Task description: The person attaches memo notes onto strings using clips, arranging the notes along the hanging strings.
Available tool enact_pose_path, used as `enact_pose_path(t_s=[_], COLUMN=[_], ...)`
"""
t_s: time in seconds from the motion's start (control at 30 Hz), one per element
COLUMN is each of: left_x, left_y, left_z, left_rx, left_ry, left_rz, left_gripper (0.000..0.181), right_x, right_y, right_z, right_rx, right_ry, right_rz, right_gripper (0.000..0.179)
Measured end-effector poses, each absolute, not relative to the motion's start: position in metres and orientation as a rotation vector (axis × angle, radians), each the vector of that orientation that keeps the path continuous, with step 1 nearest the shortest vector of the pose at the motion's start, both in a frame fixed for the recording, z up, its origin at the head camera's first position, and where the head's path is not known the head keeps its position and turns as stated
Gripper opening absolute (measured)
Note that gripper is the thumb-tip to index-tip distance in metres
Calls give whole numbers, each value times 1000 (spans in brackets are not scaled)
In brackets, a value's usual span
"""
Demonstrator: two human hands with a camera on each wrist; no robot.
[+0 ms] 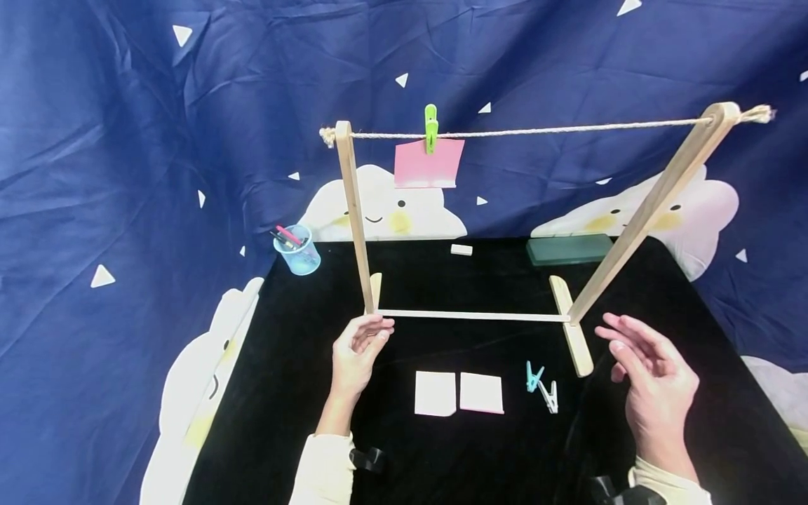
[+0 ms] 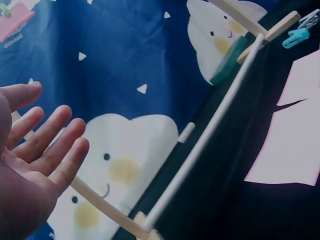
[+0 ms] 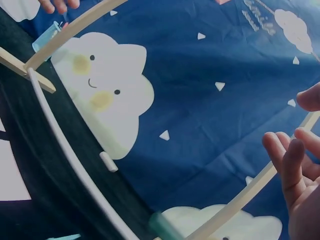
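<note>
A wooden drying rack (image 1: pixel 356 217) has two upright posts with a rope (image 1: pixel 555 130) strung between their tops. From the rope hangs a pink paper sheet (image 1: pixel 429 165), gripped by a green clothespin (image 1: pixel 431 128). My left hand (image 1: pixel 356 358) is beside the foot of the left post, fingers loosely bent and nothing in them. Near the right foot, my right hand (image 1: pixel 656 379) is held up with relaxed fingers, also holding nothing. Between the hands lie two pale paper sheets (image 1: pixel 435 393), a blue clothespin (image 1: pixel 533 377) and a white clothespin (image 1: pixel 549 398).
A blue cup (image 1: pixel 299 254) of pens stands at the back left of the black-covered table (image 1: pixel 303 322). Along the back edge are a small white block (image 1: pixel 461 250) and a dark green box (image 1: pixel 568 250). A blue curtain (image 1: pixel 126 175) hangs behind.
</note>
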State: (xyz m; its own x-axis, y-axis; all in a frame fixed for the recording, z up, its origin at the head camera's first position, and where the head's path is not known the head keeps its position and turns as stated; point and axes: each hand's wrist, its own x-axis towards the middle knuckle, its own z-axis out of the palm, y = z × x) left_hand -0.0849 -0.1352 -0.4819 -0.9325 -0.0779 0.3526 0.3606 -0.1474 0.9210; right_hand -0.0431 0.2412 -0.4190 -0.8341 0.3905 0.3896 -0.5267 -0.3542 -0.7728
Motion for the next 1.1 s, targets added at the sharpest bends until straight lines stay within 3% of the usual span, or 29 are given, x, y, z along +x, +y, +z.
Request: enact_pose_path(t_s=[0.5, 1.1], left_x=[-76, -68], left_y=[-130, -124], left_z=[-507, -538], left_rx=[-219, -151], left_ry=[-1861, -1985], left_rz=[-2214, -2304], left_gripper=[32, 48], right_x=[-31, -18], right_y=[242, 245], right_z=[-454, -504], right_rx=[153, -154], right_ry=[-1252, -1454], right_rz=[2207, 2181], right_gripper=[35, 36])
